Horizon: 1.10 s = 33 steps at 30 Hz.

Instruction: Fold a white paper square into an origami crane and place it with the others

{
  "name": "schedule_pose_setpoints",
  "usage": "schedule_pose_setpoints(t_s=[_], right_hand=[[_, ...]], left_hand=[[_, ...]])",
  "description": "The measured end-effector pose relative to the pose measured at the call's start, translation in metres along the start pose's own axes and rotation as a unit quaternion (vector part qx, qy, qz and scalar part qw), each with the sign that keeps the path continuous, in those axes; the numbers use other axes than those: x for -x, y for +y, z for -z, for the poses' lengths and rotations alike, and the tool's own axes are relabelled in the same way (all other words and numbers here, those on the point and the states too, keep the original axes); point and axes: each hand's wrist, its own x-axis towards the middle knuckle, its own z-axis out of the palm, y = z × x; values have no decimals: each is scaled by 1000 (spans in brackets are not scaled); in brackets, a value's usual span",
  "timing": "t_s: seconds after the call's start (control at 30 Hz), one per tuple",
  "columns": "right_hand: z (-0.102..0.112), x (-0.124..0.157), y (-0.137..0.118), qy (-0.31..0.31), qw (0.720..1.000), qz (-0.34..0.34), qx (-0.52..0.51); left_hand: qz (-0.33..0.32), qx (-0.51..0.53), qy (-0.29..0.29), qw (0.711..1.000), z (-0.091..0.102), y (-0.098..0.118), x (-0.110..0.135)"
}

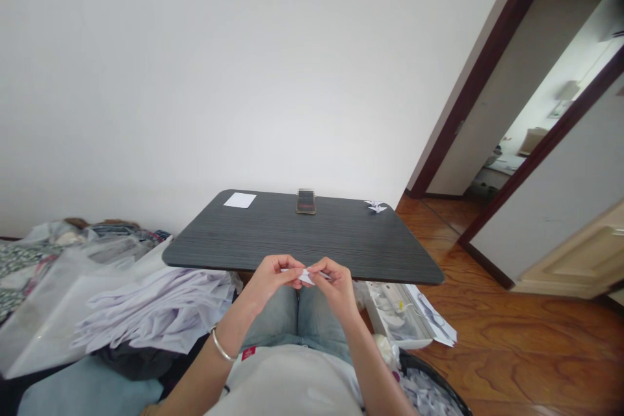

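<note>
Between my two hands is a small piece of folded white paper (306,277), held just off the front edge of the dark table (292,234) above my lap. My left hand (279,272) pinches its left side with thumb and fingers. On the other side, my right hand (335,277) grips it the same way. Fingers cover much of the paper, so its full shape is hidden. Folded paper cranes (376,207) sit at the table's far right corner. A flat white sheet of paper (240,200) lies at the far left.
A phone (306,201) stands at the table's back edge by the wall. Piled white cloth (166,305) and plastic bags are on the left. Below right are a white box (397,315) of odds and ends and a dark-rimmed container (433,390) full of paper bits.
</note>
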Motion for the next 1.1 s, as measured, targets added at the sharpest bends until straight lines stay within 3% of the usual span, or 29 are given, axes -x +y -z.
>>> schedule_pose_setpoints(t_s=[0.13, 0.27, 0.53, 1.1], right_hand=[[1, -2, -2, -17, 1000, -2, -3], [2, -5, -1, -23, 997, -69, -41], [2, -8, 1, 1, 991, -135, -19], [4, -6, -3, -16, 992, -126, -23]], left_hand=[[-26, -16, 29, 999, 0, -1, -2], [-64, -74, 61, 993, 1, -4, -4], [-100, -151, 62, 982, 1, -12, -7], [-94, -142, 48, 984, 3, -12, -6]])
